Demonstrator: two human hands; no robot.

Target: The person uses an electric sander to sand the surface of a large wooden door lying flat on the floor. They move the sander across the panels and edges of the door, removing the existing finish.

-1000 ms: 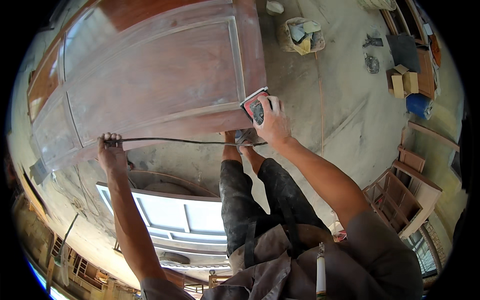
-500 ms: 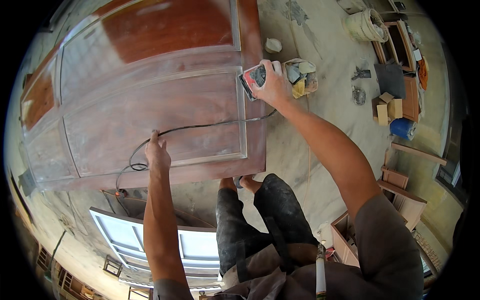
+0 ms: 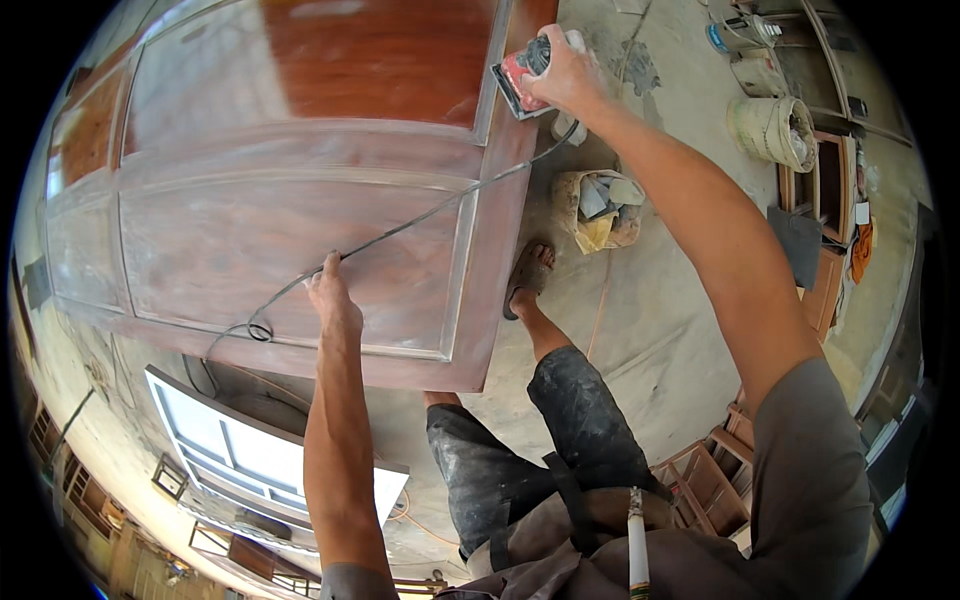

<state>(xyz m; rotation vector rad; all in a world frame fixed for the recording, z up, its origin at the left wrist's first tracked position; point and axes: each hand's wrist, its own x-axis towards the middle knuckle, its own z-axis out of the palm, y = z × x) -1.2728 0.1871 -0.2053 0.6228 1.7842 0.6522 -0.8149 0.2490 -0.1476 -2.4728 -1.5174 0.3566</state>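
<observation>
My right hand [image 3: 572,78] is closed around a red and black electric sander [image 3: 516,78] at the right edge of a large brown wooden panelled door [image 3: 280,250]. From the sander a black power cord [image 3: 420,217] runs across the door and loops near its front edge. Over the door's lower middle, my left hand [image 3: 335,292] pinches that cord between thumb and fingers. Pale dust coats much of the door, while a glossy reddish-brown panel [image 3: 380,60] shows at the top. The sander's pad is seen from the side; whether it touches the wood, I cannot tell.
On the floor right of the door stand an open bag [image 3: 599,208] of scraps and a small white container [image 3: 568,129]. Farther right are a dirty white bucket [image 3: 770,132] and wooden cabinet parts. A white framed panel [image 3: 230,440] lies at lower left.
My right hand has carried the sander farther up along the door's right edge, drawing the cord into a straighter diagonal. My left hand still holds the cord. One foot has stepped forward beside the door.
</observation>
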